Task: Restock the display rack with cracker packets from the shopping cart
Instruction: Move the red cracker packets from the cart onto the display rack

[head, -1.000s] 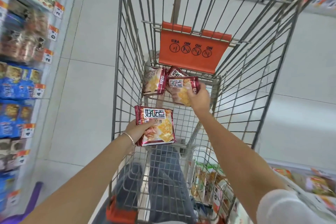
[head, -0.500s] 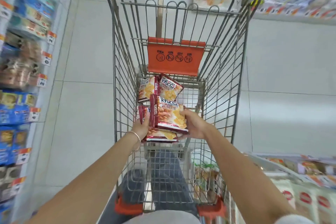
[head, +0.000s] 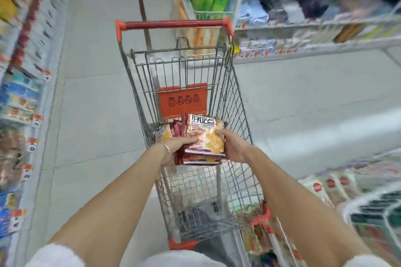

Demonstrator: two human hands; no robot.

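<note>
A stack of red-and-white cracker packets (head: pixel 204 138) is held between both my hands inside the wire shopping cart (head: pixel 238 102). My left hand (head: pixel 178 144) grips the stack's left side and underside, a bracelet on its wrist. My right hand (head: pixel 233 146) grips the right edge, thumb on the top packet. Two more packets (head: pixel 168 133) lean at the cart's far end below the orange seat flap (head: pixel 183 99). A display rack (head: pixel 19 102) of blue and mixed packets runs along the left.
The cart's red handle (head: pixel 173 24) is at its far end. Shelves of goods (head: pixel 303 17) line the far right, and a low rack of packets (head: pixel 338 186) stands near right. Grey tiled floor (head: pixel 91 115) lies between cart and left rack. The view is blurred.
My right hand brought a second packet onto the one in my left hand. Both hands now hold the stack, raised a little. The view tilted up, showing the cart handle.
</note>
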